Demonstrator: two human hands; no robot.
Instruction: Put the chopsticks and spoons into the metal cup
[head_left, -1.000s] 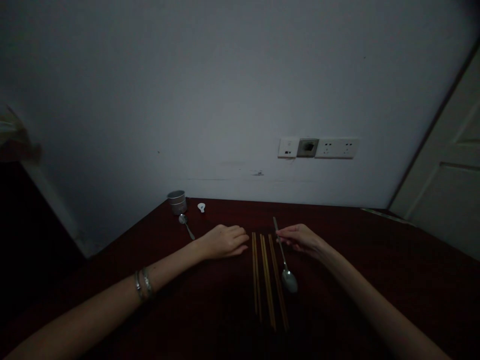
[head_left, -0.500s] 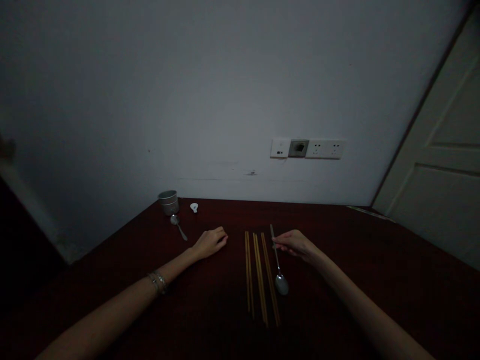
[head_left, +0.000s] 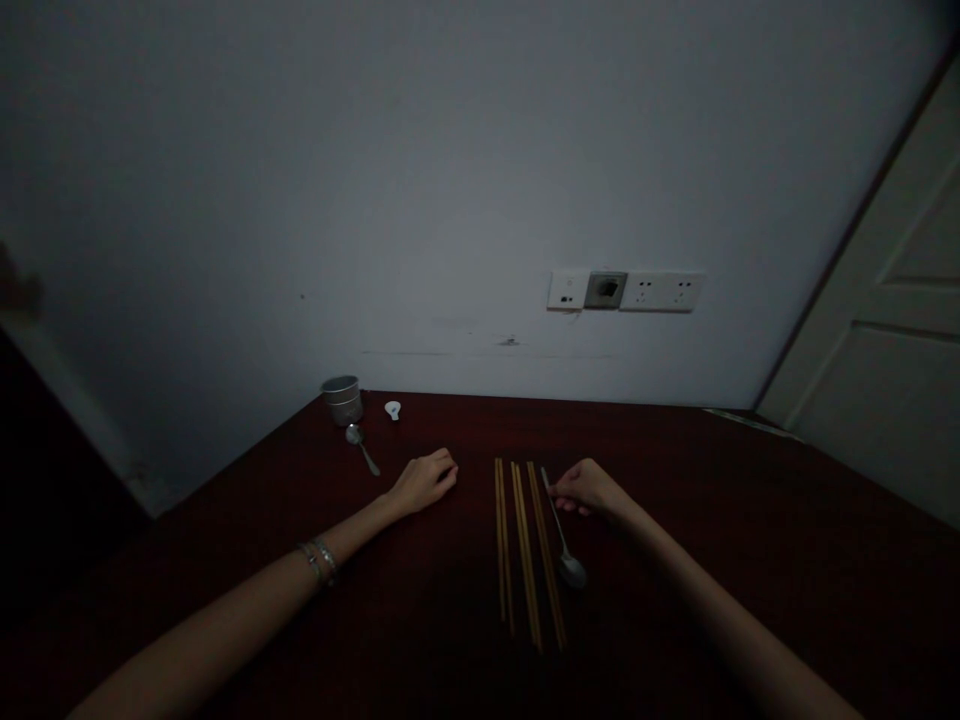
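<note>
My right hand (head_left: 589, 488) pinches the handle of a long metal spoon (head_left: 572, 570), whose bowl points toward me. Just left of the spoon lie several wooden chopsticks (head_left: 523, 550), side by side in three pairs. My left hand (head_left: 425, 480) rests on the table left of the chopsticks, fingers curled, with nothing seen in it. At the far left a small metal spoon (head_left: 363, 448) lies in front of a metal cup (head_left: 343, 400). A small white spoon-like piece (head_left: 393, 410) is to the right of the cup.
The dark red table (head_left: 660, 450) meets a pale wall (head_left: 450, 200) with sockets (head_left: 626, 291). A panelled door (head_left: 892, 350) stands at the right. A thin flat strip (head_left: 752, 424) lies near the back right edge.
My right hand and the top of the long spoon's handle have moved slightly toward me. The spoon lies closer along the right pair of chopsticks. The view has shifted slightly.
</note>
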